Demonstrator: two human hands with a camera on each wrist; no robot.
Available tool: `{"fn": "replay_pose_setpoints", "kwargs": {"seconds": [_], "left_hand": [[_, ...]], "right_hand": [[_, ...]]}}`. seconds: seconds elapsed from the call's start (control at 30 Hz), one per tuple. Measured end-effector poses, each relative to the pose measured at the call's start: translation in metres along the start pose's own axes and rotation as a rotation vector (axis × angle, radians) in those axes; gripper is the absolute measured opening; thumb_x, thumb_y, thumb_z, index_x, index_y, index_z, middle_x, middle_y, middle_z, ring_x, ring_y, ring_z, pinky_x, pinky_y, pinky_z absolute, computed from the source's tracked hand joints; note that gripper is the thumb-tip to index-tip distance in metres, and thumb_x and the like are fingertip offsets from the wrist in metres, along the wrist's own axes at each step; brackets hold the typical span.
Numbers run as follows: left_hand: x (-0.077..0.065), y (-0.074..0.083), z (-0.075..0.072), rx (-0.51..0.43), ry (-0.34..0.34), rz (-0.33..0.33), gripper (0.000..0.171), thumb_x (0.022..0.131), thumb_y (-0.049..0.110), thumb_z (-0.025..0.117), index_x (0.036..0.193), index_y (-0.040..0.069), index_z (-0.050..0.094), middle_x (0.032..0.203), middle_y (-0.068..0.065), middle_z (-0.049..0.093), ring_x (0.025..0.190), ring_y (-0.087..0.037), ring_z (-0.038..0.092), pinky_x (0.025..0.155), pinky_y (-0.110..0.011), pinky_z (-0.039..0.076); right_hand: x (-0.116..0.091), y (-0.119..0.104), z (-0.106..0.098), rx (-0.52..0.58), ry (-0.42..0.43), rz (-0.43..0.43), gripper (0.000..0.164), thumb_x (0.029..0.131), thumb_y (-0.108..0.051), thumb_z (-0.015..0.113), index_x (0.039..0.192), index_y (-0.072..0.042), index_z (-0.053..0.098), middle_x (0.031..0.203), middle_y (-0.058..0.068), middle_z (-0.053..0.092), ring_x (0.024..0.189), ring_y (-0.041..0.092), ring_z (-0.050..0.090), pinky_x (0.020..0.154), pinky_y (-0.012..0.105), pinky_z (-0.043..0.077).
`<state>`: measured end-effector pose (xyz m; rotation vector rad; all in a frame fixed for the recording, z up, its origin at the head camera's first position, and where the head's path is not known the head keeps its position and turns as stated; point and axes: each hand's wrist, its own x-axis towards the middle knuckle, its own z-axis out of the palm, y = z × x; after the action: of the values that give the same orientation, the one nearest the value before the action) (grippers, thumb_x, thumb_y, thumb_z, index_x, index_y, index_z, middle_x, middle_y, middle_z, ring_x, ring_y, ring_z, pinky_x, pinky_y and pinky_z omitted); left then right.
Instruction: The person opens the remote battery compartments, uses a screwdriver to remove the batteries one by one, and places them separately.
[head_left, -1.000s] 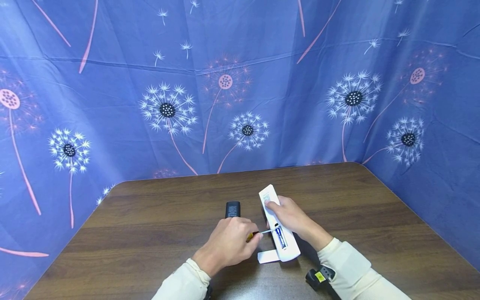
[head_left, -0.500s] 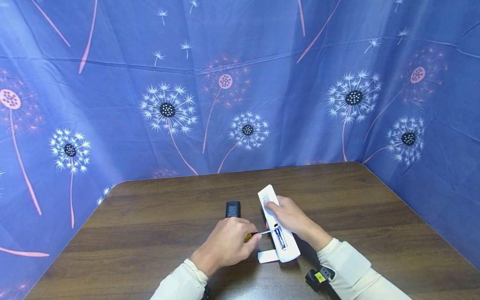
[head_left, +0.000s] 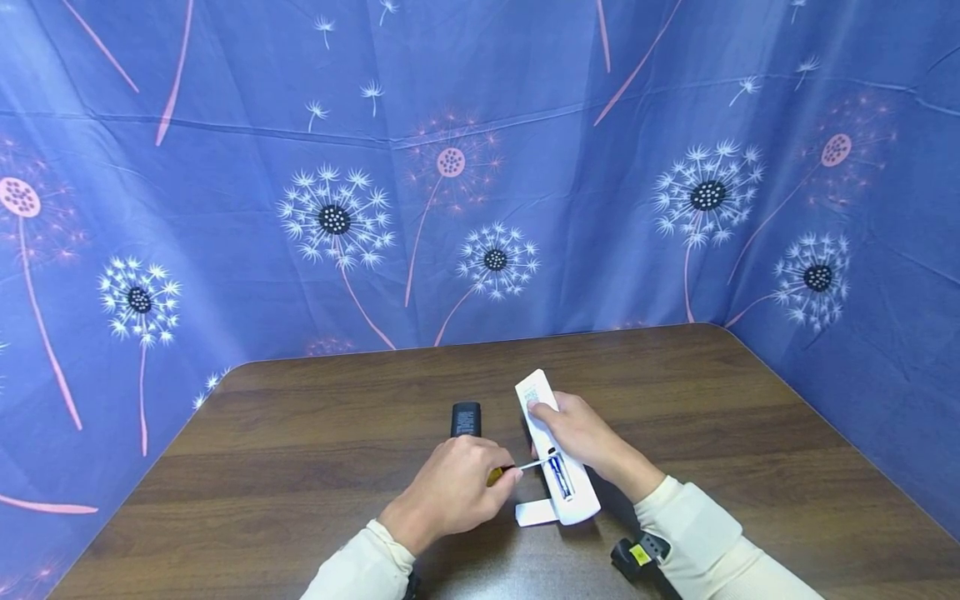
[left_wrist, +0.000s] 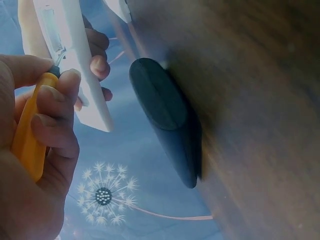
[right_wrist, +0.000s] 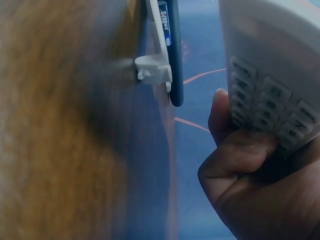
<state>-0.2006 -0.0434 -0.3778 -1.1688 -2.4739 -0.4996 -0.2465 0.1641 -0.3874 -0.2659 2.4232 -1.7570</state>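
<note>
In the head view my right hand [head_left: 581,429] grips a white remote control [head_left: 540,417], its back up and its battery compartment bare. Blue battery casing [head_left: 559,477] shows in the compartment. My left hand [head_left: 457,483] pinches a screwdriver, whose yellow handle [left_wrist: 35,130] shows in the left wrist view. Its thin shaft [head_left: 534,463] reaches to the compartment's upper end. The button side of the remote, with rows of keys [right_wrist: 265,100], faces the right wrist camera, fingers curled across it. A white battery cover [head_left: 536,512] lies beside the remote's lower end.
A flat black object [head_left: 466,418] with a printed label stands beyond my left hand on the brown wooden table [head_left: 300,442]. Near it in the right wrist view is a blue-labelled battery [right_wrist: 165,25]. A blue dandelion-patterned curtain [head_left: 570,208] hangs behind the table.
The screwdriver and left hand have shifted very slightly left, and the remote has tilted a touch. Both grips stay the same.
</note>
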Motion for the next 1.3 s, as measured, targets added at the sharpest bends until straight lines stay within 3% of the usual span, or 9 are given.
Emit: {"fn": "replay_pose_setpoints", "kwargs": {"seconds": [1.03,1.3], "left_hand": [[-0.0007,0.0005,-0.0018,-0.035,0.013,-0.021,0.014,0.093,0.024,0.067,0.081,0.018,0.071,0.070,0.016,0.055,0.060,0.001,0.047,0.054,-0.018,0.040],[-0.0007,0.0014,-0.0017,-0.028,0.025,-0.033,0.014,0.093,0.024,0.067,0.083,0.018,0.073,0.072,0.016,0.059,0.062,0.002,0.049,0.056,-0.020,0.043]], "right_hand": [[-0.0009,-0.0010,-0.0020,0.007,0.009,0.015,0.031,0.105,-0.027,0.046,0.106,0.003,0.055,0.069,0.016,0.066,0.057,0.024,0.066,0.052,0.035,0.053],[-0.0013,-0.0018,-0.0021,0.013,0.014,-0.001,0.032,0.105,-0.028,0.046,0.108,0.003,0.055,0.071,0.018,0.066,0.057,0.023,0.066,0.052,0.035,0.053]]}}
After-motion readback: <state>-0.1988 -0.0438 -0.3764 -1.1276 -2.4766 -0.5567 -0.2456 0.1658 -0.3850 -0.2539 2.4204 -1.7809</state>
